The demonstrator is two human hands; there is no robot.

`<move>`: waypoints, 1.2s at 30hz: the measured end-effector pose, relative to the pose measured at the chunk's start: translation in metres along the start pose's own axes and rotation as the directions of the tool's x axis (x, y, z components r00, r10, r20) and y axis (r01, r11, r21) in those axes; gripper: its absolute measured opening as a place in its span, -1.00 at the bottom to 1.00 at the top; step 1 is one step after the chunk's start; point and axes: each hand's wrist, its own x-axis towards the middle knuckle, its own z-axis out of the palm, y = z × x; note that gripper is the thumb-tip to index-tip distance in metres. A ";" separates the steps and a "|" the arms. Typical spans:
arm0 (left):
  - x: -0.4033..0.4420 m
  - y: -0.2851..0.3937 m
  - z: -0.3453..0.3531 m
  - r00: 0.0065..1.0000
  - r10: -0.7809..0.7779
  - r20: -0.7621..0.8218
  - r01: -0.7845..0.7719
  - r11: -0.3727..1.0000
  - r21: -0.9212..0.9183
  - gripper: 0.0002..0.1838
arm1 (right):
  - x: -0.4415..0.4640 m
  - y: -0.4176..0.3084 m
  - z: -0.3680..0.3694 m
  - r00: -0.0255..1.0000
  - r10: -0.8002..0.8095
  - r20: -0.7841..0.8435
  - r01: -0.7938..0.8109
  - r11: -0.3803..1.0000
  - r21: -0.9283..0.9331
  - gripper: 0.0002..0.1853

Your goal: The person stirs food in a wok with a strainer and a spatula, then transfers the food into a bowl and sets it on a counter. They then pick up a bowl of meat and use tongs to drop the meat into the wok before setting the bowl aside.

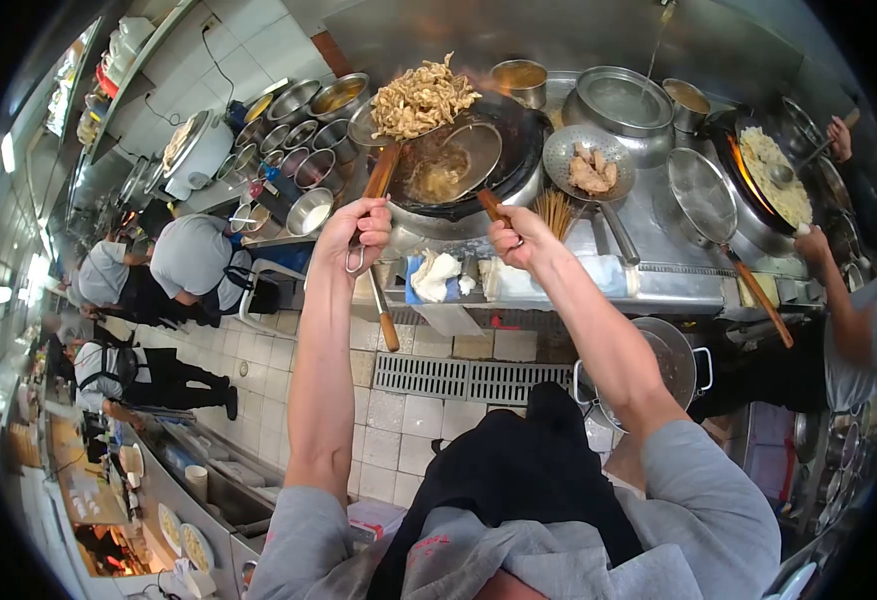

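Observation:
My left hand [356, 232] is closed around the wooden handle [382, 172] of a strainer, its metal loop showing below my fingers. A heap of browned fried strips [426, 98] fills that strainer, held up over the far left rim of the wok [520, 170]. My right hand [520, 240] grips the short wooden handle of a round skimmer [476, 150]. The skimmer's head is tilted in the wok, beside bubbling brown oil [436, 178]. Under my left hand, another wooden-ended utensil [388, 330] points down over the counter edge.
A perforated ladle [588, 165] holding fried pieces rests right of the wok, near a mesh strainer [701, 195]. Metal pots [308, 170] crowd the left. At far right, a co-worker's hands tend another wok [773, 175]. A large pot [663, 350] stands below the counter.

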 end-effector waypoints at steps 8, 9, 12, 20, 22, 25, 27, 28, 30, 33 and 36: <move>-0.004 0.008 0.005 1.000 0.023 -0.015 -0.023 1.000 0.018 -0.86 | 0.052 -0.011 0.000 0.969 0.106 0.221 -0.144 0.975 0.166 -0.67; -0.005 0.008 0.004 1.000 0.024 -0.020 -0.024 0.999 0.036 -0.90 | 0.050 -0.013 -0.006 0.961 0.106 0.256 -0.144 0.980 0.134 -0.69; -0.008 0.006 0.000 0.998 0.038 -0.047 -0.034 0.996 0.077 -0.94 | 0.018 -0.020 -0.018 0.974 0.043 0.224 -0.057 0.997 0.059 -0.73; 0.005 -0.012 -0.043 0.981 0.127 -0.143 -0.105 0.982 0.155 -0.94 | -0.087 -0.041 -0.013 0.904 -0.425 -0.036 0.392 0.861 -0.325 -0.80; 0.008 -0.018 -0.049 0.978 0.153 -0.141 -0.120 0.968 0.220 -0.91 | -0.100 -0.044 -0.006 0.868 -0.496 0.023 0.463 0.792 -0.397 -0.81; 0.009 -0.030 -0.054 0.960 0.200 -0.195 -0.137 0.945 0.297 -0.89 | -0.117 -0.034 0.022 0.852 -0.516 0.083 0.498 0.753 -0.430 -0.86; 0.012 -0.036 -0.066 0.974 0.172 -0.144 -0.130 0.955 0.265 -0.88 | -0.109 -0.034 0.031 0.869 -0.482 0.117 0.479 0.754 -0.449 -0.88; 0.014 -0.039 -0.070 0.981 0.155 -0.118 -0.121 0.960 0.251 -0.87 | -0.104 -0.035 0.035 0.876 -0.465 0.130 0.469 0.757 -0.456 -0.88; 0.015 -0.042 -0.069 0.981 0.133 -0.140 -0.099 0.969 0.225 -0.87 | -0.087 -0.035 0.041 0.868 -0.483 0.113 0.474 0.738 -0.480 -0.88; 0.016 -0.043 -0.067 0.985 0.114 -0.131 -0.086 0.976 0.202 -0.87 | -0.068 -0.033 0.047 0.846 -0.531 0.044 0.491 0.746 -0.450 -0.85; 0.017 -0.042 -0.069 0.992 0.099 -0.080 -0.083 0.980 0.178 -0.88 | -0.061 -0.062 0.026 0.938 -0.332 0.102 0.344 0.929 -0.135 -0.74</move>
